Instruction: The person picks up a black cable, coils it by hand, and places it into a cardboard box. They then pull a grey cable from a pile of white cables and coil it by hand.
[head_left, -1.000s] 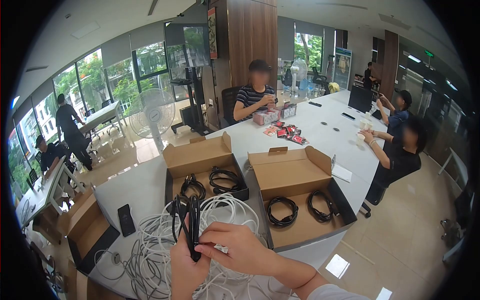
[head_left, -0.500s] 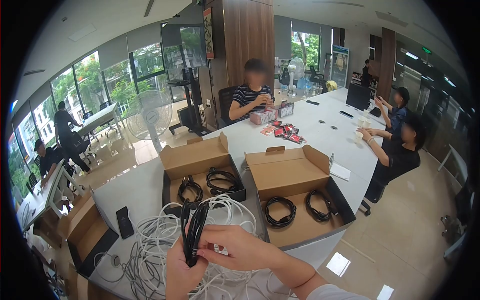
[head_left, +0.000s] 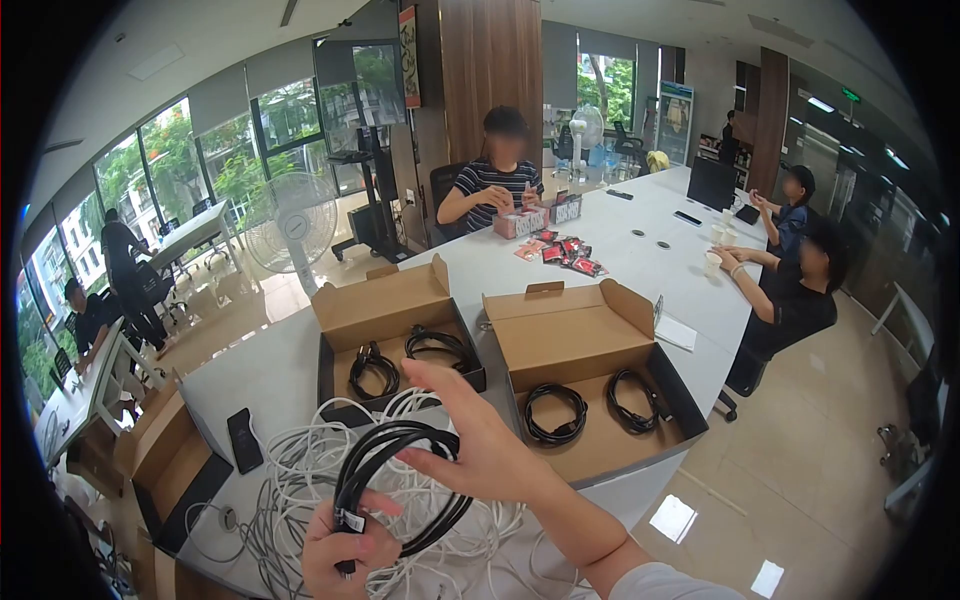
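Note:
A coiled black cable [head_left: 352, 468] is in my left hand [head_left: 345, 548], whose fingers and thumb are closed round the coil's lower left side. A small white label shows on the cable there. My right hand [head_left: 482, 440] is at the coil's right side, touching it, with index finger stretched out and thumb apart. Its other fingers are partly hidden. Below both hands lies a tangled heap of white cables [head_left: 300, 450] and grey cables [head_left: 262, 515]. Two coiled black cables lie in the left cardboard box [head_left: 385, 288], and two more in the right cardboard box [head_left: 570, 325].
Left of the cable heap are a phone [head_left: 243, 440] and another open box [head_left: 185, 480]. Red packets [head_left: 572, 252] and a pink-and-white box [head_left: 520, 222] lie farther back. Several people sit round the white table [head_left: 610, 225]; a fan [head_left: 292, 225] stands beyond its left edge.
The black cable bundle has been turned and opened into a wide loop. My left hand has moved lower left; my right hand has gone from a pinch to spread fingers and moved up.

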